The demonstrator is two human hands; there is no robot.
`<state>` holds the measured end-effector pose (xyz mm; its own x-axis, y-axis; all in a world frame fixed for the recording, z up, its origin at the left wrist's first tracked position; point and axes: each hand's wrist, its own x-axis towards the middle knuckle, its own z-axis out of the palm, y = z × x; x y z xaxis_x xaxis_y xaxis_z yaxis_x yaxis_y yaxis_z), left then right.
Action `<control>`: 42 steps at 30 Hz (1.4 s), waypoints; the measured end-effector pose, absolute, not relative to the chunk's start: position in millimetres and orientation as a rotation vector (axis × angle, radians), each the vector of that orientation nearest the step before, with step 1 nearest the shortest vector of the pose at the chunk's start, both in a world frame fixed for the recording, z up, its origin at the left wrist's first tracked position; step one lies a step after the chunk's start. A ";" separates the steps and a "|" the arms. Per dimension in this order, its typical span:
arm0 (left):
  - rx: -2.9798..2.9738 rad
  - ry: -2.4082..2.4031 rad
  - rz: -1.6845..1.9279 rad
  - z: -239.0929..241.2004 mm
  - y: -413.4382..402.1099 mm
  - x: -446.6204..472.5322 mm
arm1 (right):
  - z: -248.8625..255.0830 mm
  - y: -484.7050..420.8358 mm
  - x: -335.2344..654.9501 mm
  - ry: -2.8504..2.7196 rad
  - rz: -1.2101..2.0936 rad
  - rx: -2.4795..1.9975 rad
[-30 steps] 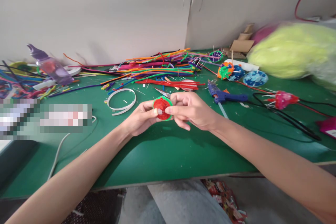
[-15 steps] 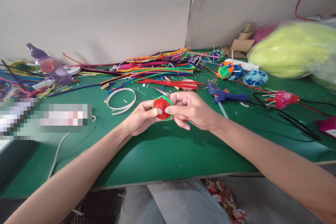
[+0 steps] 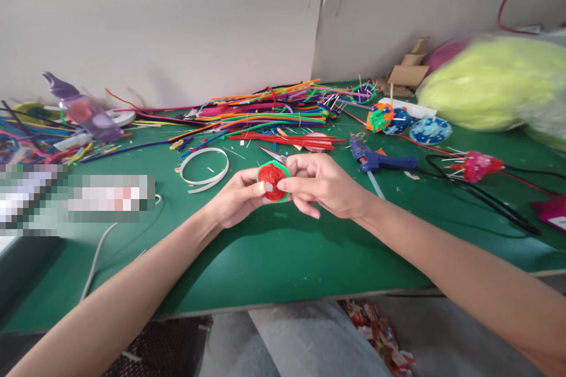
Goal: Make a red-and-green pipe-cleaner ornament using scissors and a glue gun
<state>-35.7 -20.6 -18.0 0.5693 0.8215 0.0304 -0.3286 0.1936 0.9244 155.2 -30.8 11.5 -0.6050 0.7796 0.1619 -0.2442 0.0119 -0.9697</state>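
Note:
Between my two hands is a round red piece with a green rim (image 3: 275, 177), held up over the green table and facing me. My left hand (image 3: 244, 194) grips its left side, thumb pressed on the red front. From the right, my right hand (image 3: 321, 185) pinches it with thumb and forefinger; the lower fingers are loosely curled. Just behind the piece lie scissors (image 3: 272, 155), partly hidden by it and my right hand. A coil of white strip (image 3: 226, 168) rests on the table left of my hands.
Pipe cleaners (image 3: 274, 121) in many colours lie in bundles along the back. A blue glue gun (image 3: 382, 160) rests at right, near decorated balls (image 3: 431, 131) and a pink spiked piece (image 3: 480, 167). A purple bottle (image 3: 91, 115) leans at left. Cables (image 3: 99, 253) cross both sides.

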 end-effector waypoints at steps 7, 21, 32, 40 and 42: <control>1.105 0.546 0.865 -18.5 -20.3 -35.5 | 11.4 -30.7 155.6 -1.526 1.697 -0.566; 0.999 0.515 0.895 -8.9 -20.5 -32.5 | 20.9 -21.0 165.2 -1.640 1.771 -0.625; 0.990 0.542 0.942 -8.0 -19.4 -35.8 | 16.6 -9.1 175.7 -1.647 1.690 -0.662; 1.053 0.591 1.029 -7.3 -18.4 -33.6 | 16.5 -8.7 170.2 -1.712 1.509 -0.729; 1.050 0.609 1.049 -6.1 -19.7 -31.7 | 17.0 -9.0 169.7 -1.746 1.472 -0.763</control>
